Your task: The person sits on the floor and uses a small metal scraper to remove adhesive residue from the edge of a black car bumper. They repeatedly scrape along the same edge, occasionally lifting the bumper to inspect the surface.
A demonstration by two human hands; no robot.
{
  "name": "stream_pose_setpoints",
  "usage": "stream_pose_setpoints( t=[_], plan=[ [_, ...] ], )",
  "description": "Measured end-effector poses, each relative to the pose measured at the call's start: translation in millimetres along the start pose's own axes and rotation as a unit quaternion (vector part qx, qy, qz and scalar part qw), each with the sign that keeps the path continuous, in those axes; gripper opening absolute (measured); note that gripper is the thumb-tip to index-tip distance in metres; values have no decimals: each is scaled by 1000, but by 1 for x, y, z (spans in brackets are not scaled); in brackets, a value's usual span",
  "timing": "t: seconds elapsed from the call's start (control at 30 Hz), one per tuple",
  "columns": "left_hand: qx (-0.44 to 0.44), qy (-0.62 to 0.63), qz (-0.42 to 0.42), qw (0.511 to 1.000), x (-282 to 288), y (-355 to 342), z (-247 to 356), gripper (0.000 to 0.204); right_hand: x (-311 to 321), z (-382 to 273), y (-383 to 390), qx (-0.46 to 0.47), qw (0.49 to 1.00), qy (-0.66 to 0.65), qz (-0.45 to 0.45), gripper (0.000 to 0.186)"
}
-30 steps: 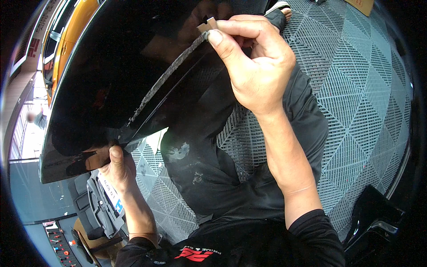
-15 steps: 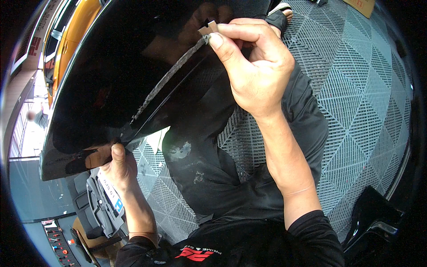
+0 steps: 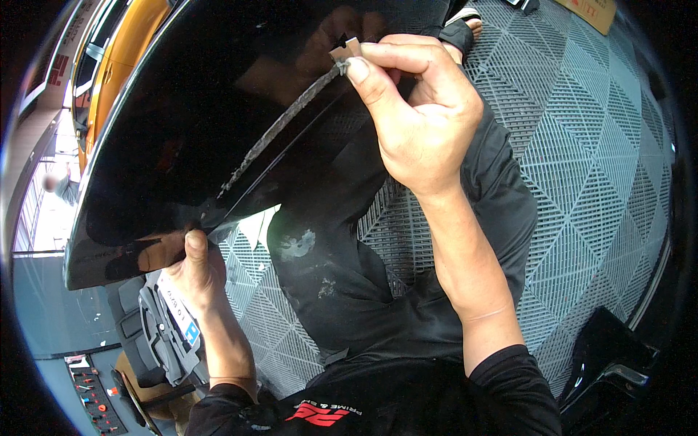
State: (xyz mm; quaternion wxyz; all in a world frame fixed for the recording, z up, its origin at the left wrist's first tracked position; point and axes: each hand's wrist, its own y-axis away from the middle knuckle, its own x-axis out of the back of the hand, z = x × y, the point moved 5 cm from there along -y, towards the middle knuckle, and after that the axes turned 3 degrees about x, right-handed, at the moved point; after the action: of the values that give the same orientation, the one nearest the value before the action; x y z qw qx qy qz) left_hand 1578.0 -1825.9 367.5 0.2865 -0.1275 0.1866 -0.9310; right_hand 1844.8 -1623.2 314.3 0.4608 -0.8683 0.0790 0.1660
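Note:
A large glossy black panel [image 3: 167, 123] slants across the upper left, seemingly a car body part. My left hand [image 3: 195, 272] grips its lower edge, thumb on top and fingers hidden beneath. Along the panel's surface runs a narrow, rough grey strip of residue [image 3: 280, 127]. At its upper end my right hand [image 3: 422, 109] pinches a small, thin, notched blade [image 3: 346, 49] between thumb and forefinger. The blade touches the panel, and a crumpled grey bit of residue gathers under the thumb tip. Reflections of my fingers show in the gloss.
Grey grid floor tiles [image 3: 574, 145] spread around my legs in dark trousers [image 3: 313, 254]. A sandaled foot [image 3: 465, 25] and a cardboard box [image 3: 592, 11] lie at the top. An orange car [image 3: 120, 65] stands far left, a grey chair [image 3: 138, 320] lower left, a black glossy part [image 3: 611, 363] lower right.
The view has shifted slightly. Both hands keep their grips, and the blade stays at the upper end of the grey strip, with hardly any visible movement along it.

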Motion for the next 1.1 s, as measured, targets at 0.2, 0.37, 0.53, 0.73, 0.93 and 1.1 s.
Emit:
stream_pose_setpoints(
  t=[0.2,0.37,0.53,0.73,0.93,1.1],
  plan=[
    [-8,-10,-3,1000,-3,1,3,48,-1,-1,-2,-13,999,-5,46,13],
    [9,-25,-27,999,-4,1,1,53,-1,-3,-2,-4,999,1,45,13],
    [10,-37,-30,999,6,1,-6,57,-2,-5,-2,-2,999,4,43,13],
    [19,-52,-22,998,6,2,-3,59,-3,-6,-2,9,999,8,41,13],
    [16,-63,-7,998,-1,2,0,62,-4,-7,-2,16,999,8,41,13],
    [28,-72,5,997,1,2,0,66,-5,-8,-1,13,999,-1,43,13]
  ],
)
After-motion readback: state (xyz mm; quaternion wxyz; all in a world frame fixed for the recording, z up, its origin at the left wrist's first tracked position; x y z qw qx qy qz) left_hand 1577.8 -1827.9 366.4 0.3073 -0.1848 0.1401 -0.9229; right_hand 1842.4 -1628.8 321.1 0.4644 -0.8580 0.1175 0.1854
